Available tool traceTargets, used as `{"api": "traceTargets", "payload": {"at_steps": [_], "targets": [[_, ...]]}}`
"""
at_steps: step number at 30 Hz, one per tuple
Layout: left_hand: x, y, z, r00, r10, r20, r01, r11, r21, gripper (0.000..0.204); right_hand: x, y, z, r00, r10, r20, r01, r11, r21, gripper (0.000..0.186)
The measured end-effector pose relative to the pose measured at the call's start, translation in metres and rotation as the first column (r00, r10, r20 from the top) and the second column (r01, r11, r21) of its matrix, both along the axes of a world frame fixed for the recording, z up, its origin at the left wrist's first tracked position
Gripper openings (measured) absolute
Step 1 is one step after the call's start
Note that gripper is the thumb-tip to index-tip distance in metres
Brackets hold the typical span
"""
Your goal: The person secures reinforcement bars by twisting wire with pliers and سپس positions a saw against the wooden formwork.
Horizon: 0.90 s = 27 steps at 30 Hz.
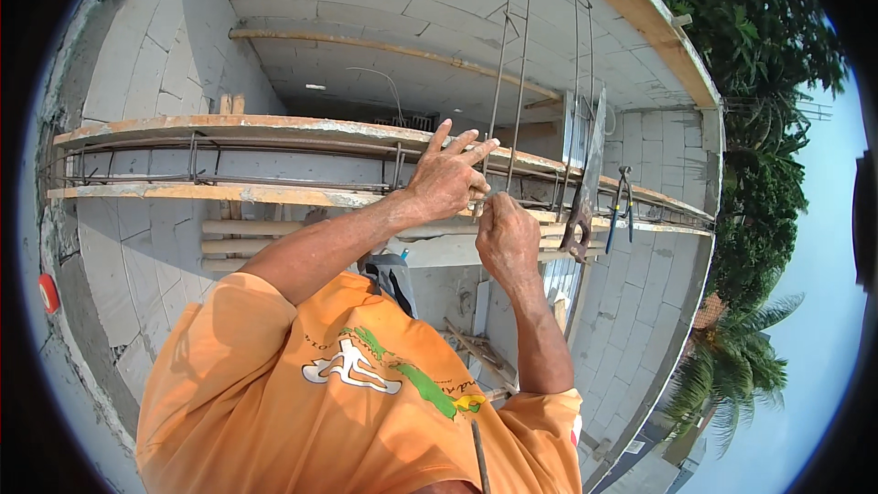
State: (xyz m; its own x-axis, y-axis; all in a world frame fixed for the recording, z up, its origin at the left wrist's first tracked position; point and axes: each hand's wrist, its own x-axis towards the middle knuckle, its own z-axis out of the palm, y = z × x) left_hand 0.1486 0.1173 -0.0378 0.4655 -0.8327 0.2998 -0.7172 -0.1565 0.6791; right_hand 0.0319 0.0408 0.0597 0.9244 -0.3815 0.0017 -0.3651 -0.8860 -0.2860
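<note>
My left hand (446,181) reaches up to the foot of two thin vertical rebars (512,55). Its thumb and forefinger pinch there, and the other fingers fan out. Just below it my right hand (508,240) is closed in a fist on a short end of thin tie wire (487,198) at the same spot. The bars rise out of a long wooden formwork trough (229,123) that holds a horizontal rebar cage (192,160). My orange shirt (347,384) fills the lower middle.
A rusty hand saw (583,210) stands upright in the formwork to the right of my hands. Blue-handled pliers (622,206) hang beside it. Grey block walls (137,64) surround the trough. Trees (759,82) and open sky lie to the right.
</note>
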Motion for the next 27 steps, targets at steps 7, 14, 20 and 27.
{"api": "traceTargets", "payload": {"at_steps": [7, 14, 20, 27], "targets": [[0.0, 0.001, 0.002, 0.997, -0.004, -0.074, 0.007, 0.999, 0.042, 0.005, 0.035, -0.062, 0.023, 0.915, 0.343, -0.213, -0.341, 0.939, 0.049, 0.006], [-0.001, 0.009, 0.015, 0.984, -0.046, -0.174, 0.058, 0.996, 0.066, 0.005, 0.05, -0.101, 0.008, 0.944, 0.192, -0.27, -0.069, 0.91, 0.408, 0.013], [-0.006, 0.002, 0.005, 0.992, -0.001, -0.124, 0.002, 1.0, 0.009, 0.008, 0.017, -0.106, -0.025, 0.993, 0.026, -0.114, 0.037, 0.859, 0.511, 0.017], [-0.006, -0.001, 0.004, 0.997, 0.002, -0.077, -0.002, 1.0, 0.0, 0.008, -0.038, -0.046, -0.028, 0.947, -0.259, -0.189, 0.321, 0.778, 0.541, 0.016]]}}
